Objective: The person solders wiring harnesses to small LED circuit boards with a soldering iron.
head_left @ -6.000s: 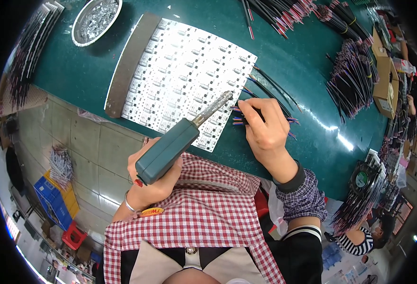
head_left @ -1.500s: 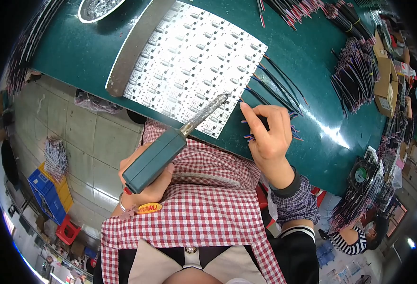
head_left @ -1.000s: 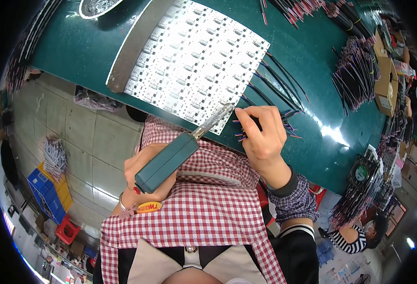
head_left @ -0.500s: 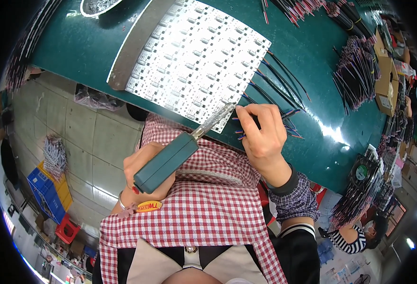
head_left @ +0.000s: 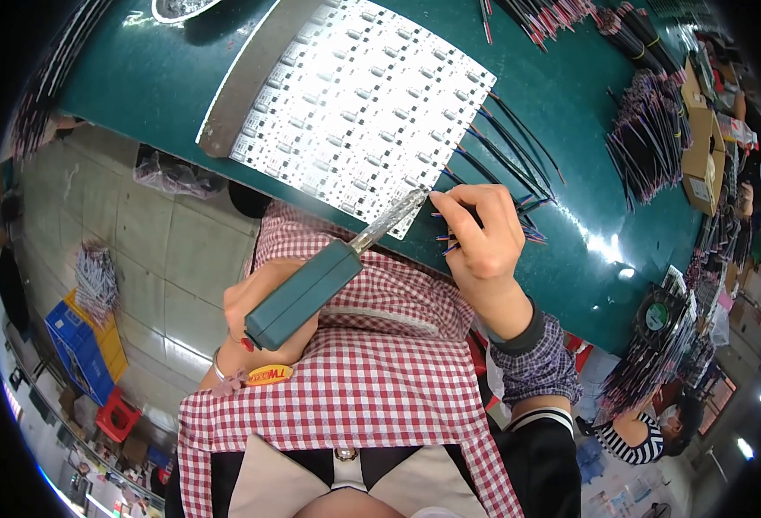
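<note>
My left hand point(head_left: 244, 304) is wrapped around the dark green handle of a soldering gun point(head_left: 307, 295). The metal tip of this tool reaches the near right corner of a white circuit board point(head_left: 359, 108), which is covered in rows of small components. Close to that tip, my right hand point(head_left: 488, 237) has thumb and forefinger pinched at the board's right edge, apparently on the end of a thin wire. Other dark wires point(head_left: 510, 147) stick out to the right from the same edge, some passing behind my right hand. The exact contact at the tip is too small to make out.
A grey-brown bar point(head_left: 244, 86) lies along the board's left side on the green table point(head_left: 130, 86). A pale dish point(head_left: 182, 9) stands at the far left. Wire bundles point(head_left: 648, 138), a cardboard box point(head_left: 704, 160) and a small fan point(head_left: 656, 315) are on the right. Another person point(head_left: 639, 436) sits lower right.
My right hand has shifted very slightly, its fingers still pinched by the board's edge. The soldering gun and my left hand stay nearly in place.
</note>
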Tool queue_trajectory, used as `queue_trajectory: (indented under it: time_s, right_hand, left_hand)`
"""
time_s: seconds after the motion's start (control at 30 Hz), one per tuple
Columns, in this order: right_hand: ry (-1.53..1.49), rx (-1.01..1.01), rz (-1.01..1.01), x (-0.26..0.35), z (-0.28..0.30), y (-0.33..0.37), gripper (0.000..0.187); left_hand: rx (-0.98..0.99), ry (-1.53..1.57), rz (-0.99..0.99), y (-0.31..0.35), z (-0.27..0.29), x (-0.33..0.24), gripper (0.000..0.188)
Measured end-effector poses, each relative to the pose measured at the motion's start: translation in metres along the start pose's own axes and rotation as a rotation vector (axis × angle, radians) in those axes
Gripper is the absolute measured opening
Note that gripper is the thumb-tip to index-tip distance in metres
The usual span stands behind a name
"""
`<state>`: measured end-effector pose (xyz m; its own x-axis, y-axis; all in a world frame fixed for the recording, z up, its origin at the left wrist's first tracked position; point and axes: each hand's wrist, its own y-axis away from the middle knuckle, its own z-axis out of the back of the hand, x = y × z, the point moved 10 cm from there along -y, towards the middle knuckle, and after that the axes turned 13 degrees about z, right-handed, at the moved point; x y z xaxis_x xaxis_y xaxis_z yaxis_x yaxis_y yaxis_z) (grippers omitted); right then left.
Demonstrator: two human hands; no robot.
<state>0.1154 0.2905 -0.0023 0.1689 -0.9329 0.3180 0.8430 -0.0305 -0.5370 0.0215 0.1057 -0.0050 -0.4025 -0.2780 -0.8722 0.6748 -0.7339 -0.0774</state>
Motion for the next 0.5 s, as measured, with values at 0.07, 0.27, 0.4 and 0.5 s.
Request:
queue_trajectory:
  time_s: [0.07, 0.27, 0.4, 0.5]
  right_hand:
    - [0.016, 0.005, 0.012, 0.0, -0.001, 0.0, 0.043]
    - [0.051, 0.029, 0.058, 0.006, -0.002, -0.003, 0.035]
    - [0.041, 0.021, 0.049, 0.007, -0.004, 0.0, 0.05]
    - [0.042, 0.021, 0.041, 0.007, -0.003, -0.001, 0.05]
  left_hand:
    - [0.01, 0.023, 0.041, 0.001, -0.002, 0.004, 0.028]
    - [0.035, 0.004, 0.013, 0.002, -0.004, 0.007, 0.026]
    - [0.027, -0.008, -0.037, 0.003, -0.005, 0.004, 0.024]
    - [-0.014, 0.028, -0.002, 0.005, 0.0, 0.009, 0.023]
